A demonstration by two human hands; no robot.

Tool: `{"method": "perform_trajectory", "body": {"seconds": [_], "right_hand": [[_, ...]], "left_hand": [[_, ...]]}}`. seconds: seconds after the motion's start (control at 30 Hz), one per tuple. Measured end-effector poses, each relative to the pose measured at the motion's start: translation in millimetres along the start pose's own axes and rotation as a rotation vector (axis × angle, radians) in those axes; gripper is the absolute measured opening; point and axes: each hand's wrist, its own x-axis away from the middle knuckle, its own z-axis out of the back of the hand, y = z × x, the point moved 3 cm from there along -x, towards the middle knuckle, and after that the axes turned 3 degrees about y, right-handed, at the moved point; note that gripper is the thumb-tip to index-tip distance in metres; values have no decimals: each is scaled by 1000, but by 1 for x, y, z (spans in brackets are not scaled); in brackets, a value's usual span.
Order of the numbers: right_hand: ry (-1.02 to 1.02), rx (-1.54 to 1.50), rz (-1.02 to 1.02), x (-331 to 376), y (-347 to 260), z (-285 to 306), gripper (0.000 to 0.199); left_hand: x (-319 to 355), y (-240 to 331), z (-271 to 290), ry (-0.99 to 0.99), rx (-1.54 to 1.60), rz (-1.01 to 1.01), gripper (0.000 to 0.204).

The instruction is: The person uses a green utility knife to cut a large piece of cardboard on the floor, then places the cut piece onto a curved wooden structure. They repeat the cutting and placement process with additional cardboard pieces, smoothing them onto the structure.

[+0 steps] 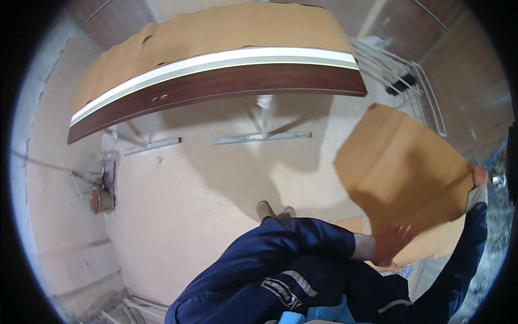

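Note:
A large sheet of brown cardboard (399,167) is held up at the right, creased across its lower part. My right hand (478,176) grips the sheet's far right edge, the blue sleeve reaching up from the lower right. My left hand (391,243) is blurred, fingers spread, lying against the sheet's lower edge; it holds nothing I can make out. A second piece of cardboard (431,245) shows just below the sheet.
A long dark wood panel with a white edge strip (216,81) stands ahead on metal legs (264,137), its top covered by cardboard (237,27). A white wire rack (402,67) is at the upper right. My shoes (265,208) are on the beige floor. Metal strips (143,309) lie bottom left.

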Motion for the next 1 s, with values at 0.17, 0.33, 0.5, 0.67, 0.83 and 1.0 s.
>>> {"method": "perform_trajectory", "body": {"seconds": [0.17, 0.33, 0.5, 0.67, 0.83, 1.0], "right_hand": [[-337, -1836, -619, -51, -66, 136, 35], [-566, -2336, -173, -55, -202, 326, 27], [-552, -2313, -171, -86, -251, 412, 26], [-41, -2572, -31, -129, -287, 496, 8], [100, -2482, 158, -122, -329, 567, 7], [21, -2497, 367, -117, -348, 608, 8]], "left_hand": [[-22, -9, 50, 256, -330, 97, 135], [-5, -45, 112, 500, -408, 141, 128], [52, -52, 177, 801, -637, 180, 128], [105, -57, 262, 1046, -919, 356, 133], [133, -43, 337, 1213, -1116, 352, 135], [167, -28, 403, 1400, -1337, 301, 125]]}}
